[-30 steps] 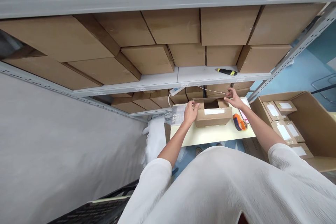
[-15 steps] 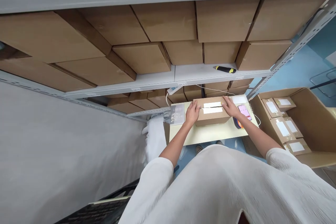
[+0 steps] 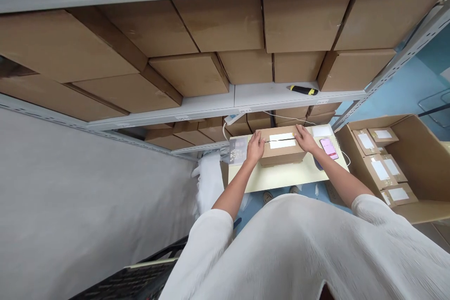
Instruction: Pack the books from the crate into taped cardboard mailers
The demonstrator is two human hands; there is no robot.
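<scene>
A closed cardboard box (image 3: pixel 283 155) sits on a pale yellow table. Its top carries a white label (image 3: pixel 282 143) with a split along the middle, where the two flaps meet. My left hand (image 3: pixel 256 147) grips the box's left end, fingers over the top edge. At the opposite end my right hand (image 3: pixel 305 139) holds the far right corner, with its fingers on the top. Just right of that hand lies a phone (image 3: pixel 328 148) with a lit pink screen. Partly hidden under my right forearm is a dark, rounded object (image 3: pixel 317 164).
Shelves hold several cardboard boxes (image 3: pixel 220 23); a black and yellow utility knife (image 3: pixel 303 90) lies on the shelf ledge. To the right stands a large open carton (image 3: pixel 422 159) with labelled small boxes inside. A power strip (image 3: pixel 234 118) hangs behind the table's left side.
The box and both hands have shifted slightly left, away from the phone. Both hands keep their hold at the two ends. The camera view has moved a little.
</scene>
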